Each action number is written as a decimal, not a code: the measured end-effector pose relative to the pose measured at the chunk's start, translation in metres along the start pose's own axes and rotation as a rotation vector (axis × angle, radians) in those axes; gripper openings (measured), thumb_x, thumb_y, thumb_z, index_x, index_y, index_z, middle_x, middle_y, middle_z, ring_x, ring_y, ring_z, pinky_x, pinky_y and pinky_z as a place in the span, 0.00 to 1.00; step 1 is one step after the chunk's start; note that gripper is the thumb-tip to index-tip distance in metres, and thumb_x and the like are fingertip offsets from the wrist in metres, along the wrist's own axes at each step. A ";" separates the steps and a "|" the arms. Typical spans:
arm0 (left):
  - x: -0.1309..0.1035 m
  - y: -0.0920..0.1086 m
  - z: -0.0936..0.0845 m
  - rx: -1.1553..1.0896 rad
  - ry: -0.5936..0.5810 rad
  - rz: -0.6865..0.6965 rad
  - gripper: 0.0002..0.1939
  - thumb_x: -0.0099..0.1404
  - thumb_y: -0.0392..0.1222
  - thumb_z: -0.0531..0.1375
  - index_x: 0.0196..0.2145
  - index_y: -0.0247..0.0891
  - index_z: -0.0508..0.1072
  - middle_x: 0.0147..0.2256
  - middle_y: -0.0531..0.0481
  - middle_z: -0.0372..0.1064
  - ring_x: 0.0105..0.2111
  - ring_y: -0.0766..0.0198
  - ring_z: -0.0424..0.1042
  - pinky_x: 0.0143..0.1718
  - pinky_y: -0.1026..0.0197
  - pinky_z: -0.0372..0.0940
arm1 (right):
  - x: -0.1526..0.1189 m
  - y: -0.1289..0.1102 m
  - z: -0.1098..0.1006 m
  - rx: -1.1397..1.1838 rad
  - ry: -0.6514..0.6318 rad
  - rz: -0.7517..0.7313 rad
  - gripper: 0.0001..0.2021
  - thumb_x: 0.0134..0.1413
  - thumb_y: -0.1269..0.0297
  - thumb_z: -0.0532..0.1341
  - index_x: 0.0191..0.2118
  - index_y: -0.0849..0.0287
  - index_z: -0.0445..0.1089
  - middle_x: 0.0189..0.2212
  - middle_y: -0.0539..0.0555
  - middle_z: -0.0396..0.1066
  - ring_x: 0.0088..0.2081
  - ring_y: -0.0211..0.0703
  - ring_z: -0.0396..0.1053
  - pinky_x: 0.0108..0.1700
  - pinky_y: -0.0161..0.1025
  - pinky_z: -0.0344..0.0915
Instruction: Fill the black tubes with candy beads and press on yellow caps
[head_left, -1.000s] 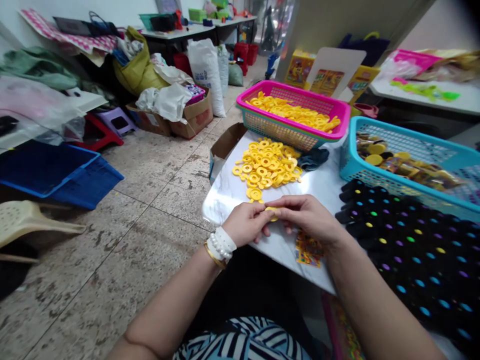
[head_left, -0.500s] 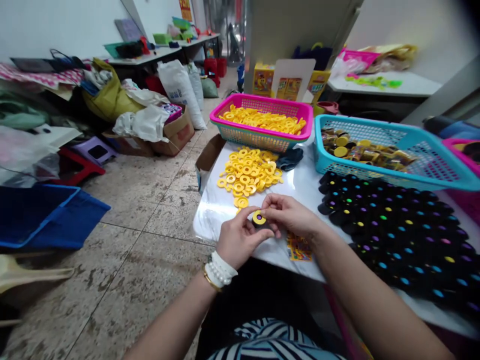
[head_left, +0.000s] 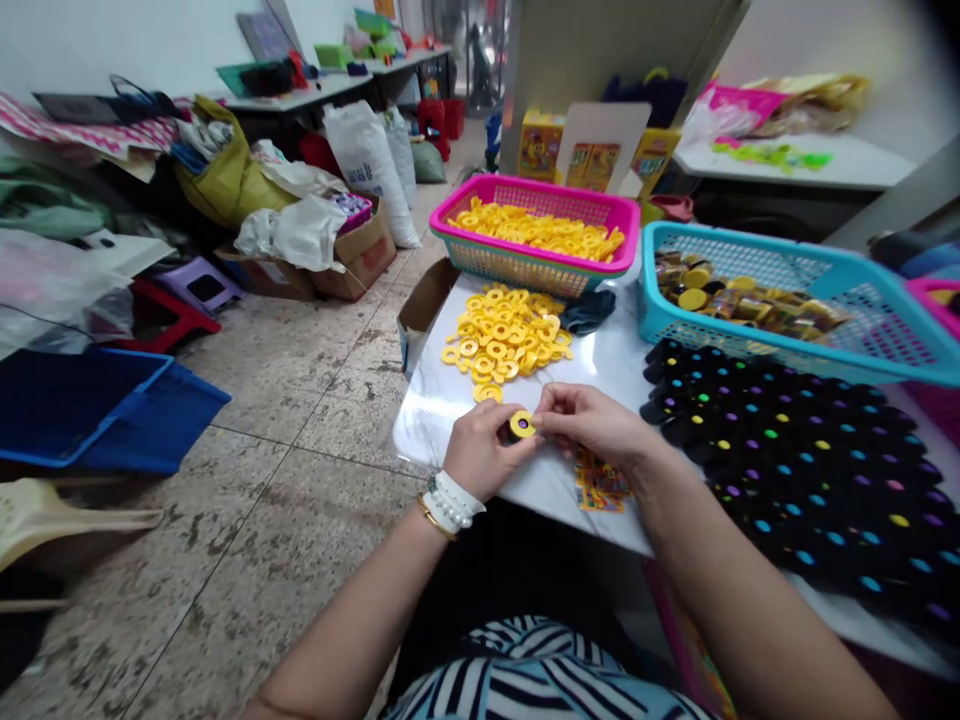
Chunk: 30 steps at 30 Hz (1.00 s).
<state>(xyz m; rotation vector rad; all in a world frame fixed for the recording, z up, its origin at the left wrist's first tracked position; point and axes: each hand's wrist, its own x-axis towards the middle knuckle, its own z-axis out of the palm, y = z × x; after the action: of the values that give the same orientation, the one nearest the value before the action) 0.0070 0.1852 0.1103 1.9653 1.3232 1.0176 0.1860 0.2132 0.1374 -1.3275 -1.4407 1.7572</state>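
My left hand (head_left: 480, 448), with white bracelets at its wrist, is wrapped round a small black round piece. On the piece's top sits a yellow ring (head_left: 522, 424) with a purple dot in its centre. The fingers of my right hand (head_left: 589, 425) are pinched together at the ring's right edge; what lies between the fingertips is partly hidden. Just beyond my hands is a pile of loose yellow rings with tabs (head_left: 506, 335). Printed yellow sticker sheets (head_left: 600, 485) lie under my right wrist.
Behind the pile stands a pink basket (head_left: 637, 225) of yellow pieces. To its right is a blue basket (head_left: 750, 335) of printed, yellow-capped cylinders. Rows of black pieces with coloured dots (head_left: 787, 470) cover the table's right side. A dark cloth (head_left: 589, 312) lies beside the pile.
My left hand has turned and closed more round the black piece, its thumb drawn in beneath it. My right fingers stay at the ring's edge. The view has shifted slightly.
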 end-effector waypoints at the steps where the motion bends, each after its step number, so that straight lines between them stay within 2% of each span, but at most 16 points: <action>1: -0.001 0.000 -0.001 -0.026 0.007 0.002 0.13 0.56 0.41 0.68 0.40 0.39 0.76 0.28 0.55 0.62 0.25 0.69 0.62 0.30 0.65 0.61 | 0.000 0.000 0.001 0.003 -0.003 0.006 0.17 0.44 0.54 0.69 0.27 0.58 0.63 0.15 0.42 0.63 0.14 0.30 0.57 0.16 0.30 0.52; 4: -0.006 -0.001 -0.001 -0.100 0.068 0.005 0.18 0.57 0.42 0.67 0.46 0.39 0.74 0.32 0.53 0.64 0.23 0.71 0.61 0.29 0.65 0.63 | 0.000 -0.001 0.004 -0.011 0.018 0.004 0.16 0.45 0.53 0.68 0.26 0.57 0.62 0.13 0.42 0.61 0.13 0.30 0.55 0.15 0.30 0.51; 9: -0.009 0.002 0.002 -0.060 0.065 -0.014 0.13 0.61 0.42 0.62 0.44 0.39 0.74 0.34 0.52 0.64 0.24 0.72 0.62 0.31 0.66 0.64 | -0.002 -0.003 0.006 -0.054 0.080 0.013 0.17 0.45 0.52 0.68 0.25 0.57 0.62 0.15 0.44 0.62 0.16 0.30 0.56 0.17 0.30 0.52; 13: -0.004 0.003 0.004 0.035 0.035 0.031 0.12 0.61 0.39 0.60 0.43 0.39 0.73 0.32 0.53 0.62 0.26 0.69 0.62 0.33 0.65 0.63 | 0.002 0.000 0.001 -0.087 0.045 -0.037 0.18 0.42 0.52 0.70 0.24 0.58 0.62 0.13 0.41 0.56 0.15 0.28 0.49 0.17 0.30 0.43; 18: -0.004 0.000 0.004 0.018 0.025 0.034 0.13 0.60 0.37 0.60 0.44 0.37 0.74 0.31 0.53 0.63 0.28 0.67 0.63 0.34 0.65 0.61 | 0.000 -0.002 -0.005 -0.017 0.000 0.004 0.17 0.45 0.51 0.69 0.30 0.60 0.67 0.15 0.41 0.59 0.15 0.27 0.50 0.16 0.29 0.42; 20: -0.004 -0.002 0.004 -0.011 0.026 0.002 0.13 0.59 0.37 0.61 0.44 0.37 0.75 0.30 0.53 0.63 0.28 0.67 0.63 0.32 0.65 0.60 | -0.002 -0.003 -0.008 0.033 -0.001 0.024 0.17 0.47 0.51 0.69 0.32 0.60 0.68 0.17 0.43 0.63 0.16 0.28 0.54 0.16 0.28 0.46; 22: -0.004 -0.002 0.004 -0.035 0.034 -0.027 0.13 0.58 0.37 0.62 0.42 0.37 0.76 0.28 0.54 0.63 0.28 0.67 0.63 0.31 0.65 0.59 | -0.004 -0.004 -0.012 0.080 -0.012 0.024 0.17 0.47 0.52 0.69 0.34 0.61 0.68 0.21 0.47 0.68 0.18 0.30 0.61 0.18 0.29 0.55; 25: -0.002 0.000 0.001 -0.051 0.025 -0.057 0.09 0.56 0.39 0.64 0.37 0.38 0.77 0.26 0.55 0.62 0.27 0.67 0.63 0.30 0.65 0.57 | -0.003 -0.002 -0.011 0.107 -0.049 0.014 0.18 0.45 0.53 0.70 0.34 0.60 0.68 0.23 0.47 0.70 0.20 0.32 0.65 0.21 0.30 0.61; 27: 0.000 0.001 -0.002 -0.046 -0.022 -0.062 0.06 0.57 0.41 0.64 0.32 0.38 0.77 0.24 0.56 0.61 0.26 0.68 0.62 0.29 0.65 0.55 | -0.001 0.001 -0.006 0.100 -0.083 0.044 0.18 0.45 0.53 0.70 0.33 0.59 0.65 0.19 0.44 0.67 0.16 0.30 0.60 0.17 0.28 0.55; 30: 0.002 0.003 -0.004 -0.029 -0.103 -0.046 0.08 0.58 0.44 0.64 0.26 0.38 0.74 0.21 0.57 0.59 0.25 0.68 0.60 0.28 0.65 0.53 | 0.003 0.002 0.004 0.089 -0.114 0.092 0.19 0.46 0.54 0.70 0.30 0.56 0.60 0.13 0.39 0.59 0.12 0.27 0.49 0.14 0.27 0.42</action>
<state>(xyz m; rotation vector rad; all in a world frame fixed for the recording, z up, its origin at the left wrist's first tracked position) 0.0058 0.1856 0.1157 1.9302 1.2838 0.8969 0.1820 0.2136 0.1341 -1.2845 -1.3625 1.9616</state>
